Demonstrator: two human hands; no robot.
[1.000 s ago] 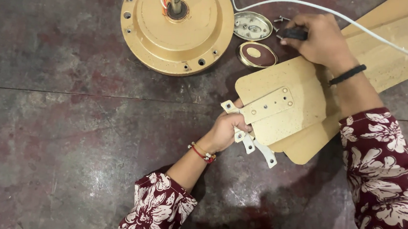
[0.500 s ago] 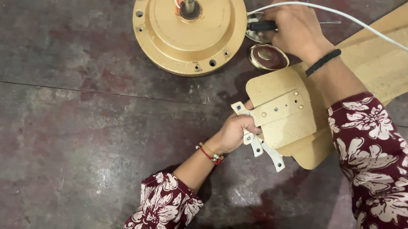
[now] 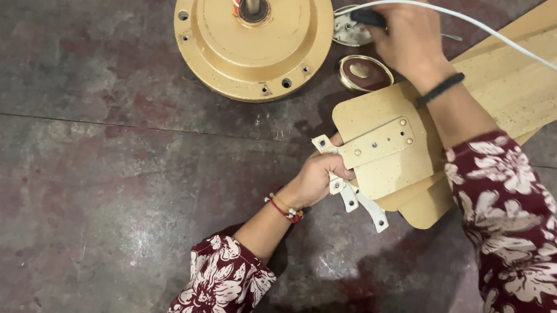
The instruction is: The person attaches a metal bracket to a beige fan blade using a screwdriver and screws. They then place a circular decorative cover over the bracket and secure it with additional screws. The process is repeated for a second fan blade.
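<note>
Left grip [image 3: 320,176] clamps bracket [image 3: 350,194].

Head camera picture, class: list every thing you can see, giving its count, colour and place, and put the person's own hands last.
Fan motor housing: one, gold, top centre on the floor.
Fan blades: at least two stacked, tan, right side.
Blade brackets: several, white, at the blade ends.
Shallow dish: one, silver, right of the motor.
Ring cap: one, gold-rimmed, below the dish.
Cable: one, white, across the top right.
Floor: dark, mottled.
Left hand: grips the brackets.
Right hand: holds a dark tool handle at the dish.
</note>
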